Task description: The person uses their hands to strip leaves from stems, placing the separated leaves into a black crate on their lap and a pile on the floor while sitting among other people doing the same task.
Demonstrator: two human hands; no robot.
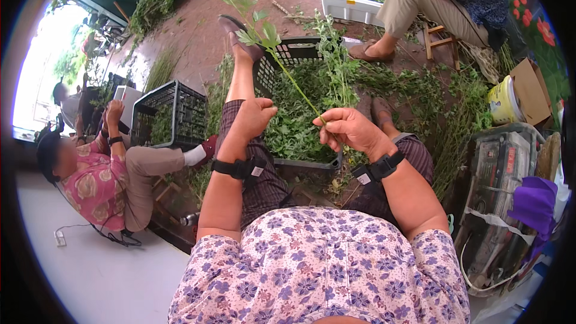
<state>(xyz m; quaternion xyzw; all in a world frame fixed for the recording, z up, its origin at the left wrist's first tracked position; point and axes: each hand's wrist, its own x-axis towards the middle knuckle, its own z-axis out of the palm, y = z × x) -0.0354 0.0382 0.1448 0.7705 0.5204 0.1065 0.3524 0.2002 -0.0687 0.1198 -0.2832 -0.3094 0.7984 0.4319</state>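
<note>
My right hand point(353, 131) pinches the lower end of a long green leafy stem point(294, 82) between thumb and fingers. The stem slants up and to the left, with its broad leaves at the top. Left of it my left hand point(255, 117) is curled, thumb against the bent fingers, apart from the stem; whether something small is inside cannot be told. Beneath both hands, between my legs, a black plastic crate point(310, 162) holds loose green leaves point(294, 130). More leafy stalks point(337, 69) stand over the crate's right part.
Another black crate point(173, 114) lies at the left near a seated person in a pink top. A white foam box point(335, 6) of leaves stands ahead, by another seated person. Cut stalks point(450, 130), a yellow-white bucket point(506, 99) and a worn bin point(495, 180) are at right.
</note>
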